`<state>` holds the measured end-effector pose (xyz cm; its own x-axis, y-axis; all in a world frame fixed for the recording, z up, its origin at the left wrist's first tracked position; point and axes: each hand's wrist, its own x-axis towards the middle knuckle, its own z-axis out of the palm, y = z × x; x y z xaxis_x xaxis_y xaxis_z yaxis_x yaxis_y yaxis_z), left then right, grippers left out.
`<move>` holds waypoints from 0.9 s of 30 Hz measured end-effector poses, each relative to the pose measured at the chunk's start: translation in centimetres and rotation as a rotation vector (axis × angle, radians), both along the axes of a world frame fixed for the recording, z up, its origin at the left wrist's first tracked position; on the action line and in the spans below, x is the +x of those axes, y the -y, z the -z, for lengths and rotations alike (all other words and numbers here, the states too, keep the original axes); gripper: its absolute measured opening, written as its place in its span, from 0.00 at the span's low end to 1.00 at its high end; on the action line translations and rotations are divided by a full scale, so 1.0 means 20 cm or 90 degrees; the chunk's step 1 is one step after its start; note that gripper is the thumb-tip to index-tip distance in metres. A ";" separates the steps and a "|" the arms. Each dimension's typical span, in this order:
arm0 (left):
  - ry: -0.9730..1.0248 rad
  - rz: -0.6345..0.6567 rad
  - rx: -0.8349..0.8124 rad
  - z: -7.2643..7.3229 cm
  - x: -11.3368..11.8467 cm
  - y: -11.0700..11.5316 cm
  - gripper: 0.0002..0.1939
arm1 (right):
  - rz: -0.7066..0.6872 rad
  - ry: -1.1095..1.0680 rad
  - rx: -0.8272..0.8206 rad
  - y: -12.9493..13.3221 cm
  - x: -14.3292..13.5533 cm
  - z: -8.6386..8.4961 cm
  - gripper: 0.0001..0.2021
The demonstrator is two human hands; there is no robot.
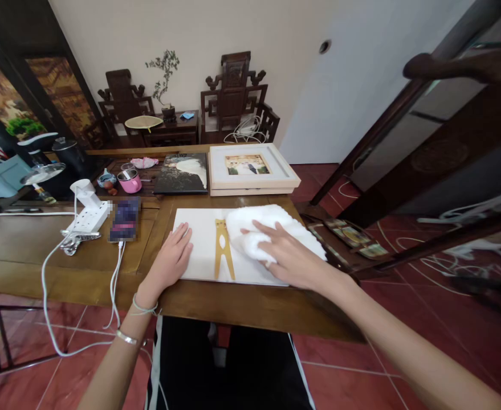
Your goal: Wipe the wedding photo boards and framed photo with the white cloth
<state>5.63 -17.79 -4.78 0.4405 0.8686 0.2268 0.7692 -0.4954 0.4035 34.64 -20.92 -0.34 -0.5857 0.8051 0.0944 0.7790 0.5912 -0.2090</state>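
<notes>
White cloth (297, 225) lies on the board (199, 228), gripped in my right hand (280, 250), so from here I'd press evenly while my flat, open left hand (174, 254) steadies the board's left side.

Board (199, 245) on the worktop (233, 300), cloth (298, 230) on the board's right part, frame (250, 185) behind it, mug (129, 183) behind and left, phone (125, 219) left of it, power strip (92, 219) farther left.

White board (203, 245) with gold figure (223, 254); around it, white cloth (298, 226) at three o'clock, pink mug (129, 181) at ten, red tiles (329, 387) at five.
</notes>
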 end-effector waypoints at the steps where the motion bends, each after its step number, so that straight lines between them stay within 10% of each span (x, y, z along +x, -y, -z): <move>1: -0.001 -0.001 0.002 0.00 0.00 0.00 0.24 | -0.012 0.000 -0.013 0.08 0.00 -0.02 0.12; 8: -0.008 -0.004 -0.005 -0.01 0.00 0.01 0.24 | -0.057 0.062 -0.101 0.43 -0.02 -0.14 0.13; 20: -0.003 -0.004 -0.017 -0.01 0.00 0.00 0.24 | 0.063 0.052 0.000 -0.31 0.00 -0.03 0.15; 27: 0.008 -0.005 0.000 0.00 0.00 0.00 0.24 | 0.017 0.045 -0.029 -0.07 0.00 -0.02 0.14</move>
<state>5.61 -17.76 -4.76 0.4301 0.8724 0.2323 0.7680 -0.4888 0.4138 34.66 -19.51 0.09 -0.5672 0.8234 0.0168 0.8084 0.5605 -0.1798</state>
